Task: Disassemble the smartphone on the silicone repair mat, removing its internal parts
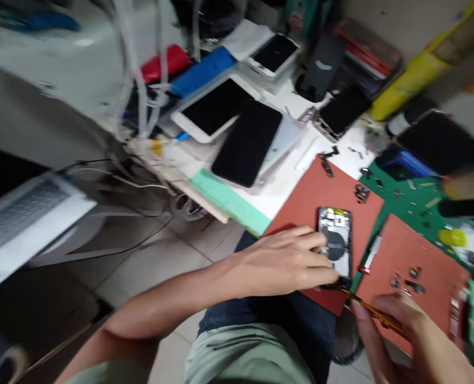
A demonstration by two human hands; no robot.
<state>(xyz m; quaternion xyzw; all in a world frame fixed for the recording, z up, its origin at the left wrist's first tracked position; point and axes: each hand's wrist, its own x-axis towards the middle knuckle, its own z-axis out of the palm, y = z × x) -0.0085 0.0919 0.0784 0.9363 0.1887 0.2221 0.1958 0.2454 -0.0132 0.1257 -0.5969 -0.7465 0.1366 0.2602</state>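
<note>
An opened phone [343, 256], its inner parts showing, lies on a red-brown mat [301, 197]. My left hand [289, 261] grips it from the left, fingers bent over its edge and lower end. In my right hand [405, 330] is a slim golden tool [375, 312], pinched between thumb and fingers. Its tip is at the phone's bottom end; whether it touches cannot be made out. To the right of the phone lies a small silver and red tool [371, 256]. Tiny phone parts [413, 280] rest on the second red-brown mat [405, 245], above my right hand.
Several phones, among them a black one [248, 141] and a white one [216, 109], lie at the bench's left part. Small parts are scattered over a green mat [405, 189]. A yellow tube [411, 85] is farther back. A laptop [32, 213] stands far left.
</note>
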